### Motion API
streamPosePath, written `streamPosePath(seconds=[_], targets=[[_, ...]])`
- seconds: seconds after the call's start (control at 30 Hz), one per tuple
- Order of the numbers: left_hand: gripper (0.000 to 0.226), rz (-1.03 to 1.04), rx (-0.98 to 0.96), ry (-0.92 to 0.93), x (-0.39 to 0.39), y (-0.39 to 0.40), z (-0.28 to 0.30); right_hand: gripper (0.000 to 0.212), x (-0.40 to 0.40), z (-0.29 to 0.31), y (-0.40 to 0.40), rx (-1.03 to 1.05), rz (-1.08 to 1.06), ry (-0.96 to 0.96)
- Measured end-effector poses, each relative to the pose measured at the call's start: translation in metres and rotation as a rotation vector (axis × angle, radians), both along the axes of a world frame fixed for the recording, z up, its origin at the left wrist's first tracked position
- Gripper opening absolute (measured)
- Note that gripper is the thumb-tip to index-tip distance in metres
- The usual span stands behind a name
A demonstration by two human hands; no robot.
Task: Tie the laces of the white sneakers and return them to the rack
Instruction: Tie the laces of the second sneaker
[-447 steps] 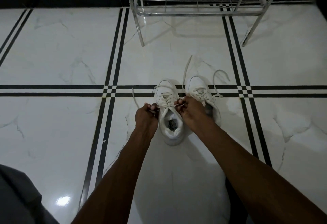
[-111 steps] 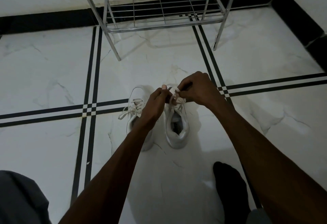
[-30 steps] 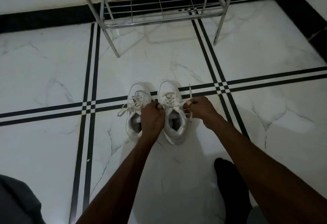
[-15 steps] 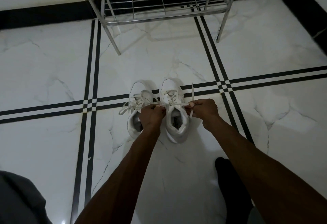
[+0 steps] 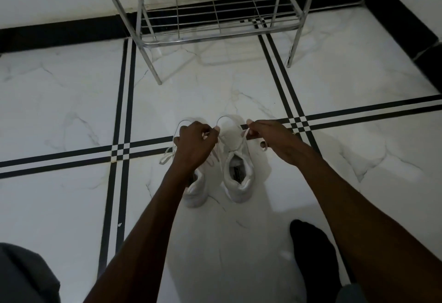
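One head-worn wide-angle view looks steeply down and forward from above, close over both forearms, onto the white marble floor with black stripes, reaching the chrome wire rack by the wall

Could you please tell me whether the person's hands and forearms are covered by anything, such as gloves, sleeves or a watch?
Both are bare. The left hand and right hand wear no gloves, and no rings can be made out in the dim light. Both forearms are uncovered as far as the frame's lower edge: no sleeve, cuff, watch or bracelet shows.
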State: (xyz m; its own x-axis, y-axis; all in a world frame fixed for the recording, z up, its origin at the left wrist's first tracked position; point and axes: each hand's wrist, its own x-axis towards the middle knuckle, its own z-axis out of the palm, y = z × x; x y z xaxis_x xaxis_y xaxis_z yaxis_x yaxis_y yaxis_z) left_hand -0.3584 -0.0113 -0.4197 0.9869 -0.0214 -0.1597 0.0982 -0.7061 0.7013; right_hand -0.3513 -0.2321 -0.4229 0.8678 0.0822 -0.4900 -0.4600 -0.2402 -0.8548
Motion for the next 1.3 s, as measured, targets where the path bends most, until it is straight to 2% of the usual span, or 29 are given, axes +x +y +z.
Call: streamPosePath(seconds=[0.07,0.17,0.23,0.43,0.7,0.87,1.03,1.2,1.3], targets=[[0.046,0.020,-0.130,0.010,-0.003,-0.002,0.001,0.035,0.003,0.005,0.006,0.096,-0.022,-0.002],[0.044,0.094,-0.464,0.102,-0.003,-0.007,-0.005,0.030,0.008,0.005,0.011,0.294,-0.093,0.022],[0.045,0.137,-0.621,0.141,-0.003,-0.010,-0.009,0.028,0.009,0.003,0.014,0.358,-0.116,0.000],[0.032,0.233,-0.813,0.132,-0.007,-0.025,-0.015,0.024,0.003,-0.004,0.020,0.239,-0.013,-0.095],[0.028,0.056,-0.615,0.027,-0.008,-0.019,-0.026,0.042,0.002,-0.010,0.021,0.150,0.036,-0.084],[0.031,-0.022,-0.504,0.011,-0.005,-0.017,-0.033,0.027,0.005,-0.011,0.021,0.132,-0.072,-0.073],[0.031,-0.090,-0.416,-0.029,-0.005,-0.018,-0.030,0.024,0.007,-0.014,0.026,0.107,-0.189,-0.044],[0.028,-0.150,-0.333,-0.053,-0.004,-0.019,-0.028,0.021,0.007,-0.016,0.029,0.083,-0.104,-0.105],[0.014,-0.185,-0.307,-0.093,-0.004,-0.019,-0.028,0.021,0.007,-0.013,0.030,0.073,0.015,-0.143]])
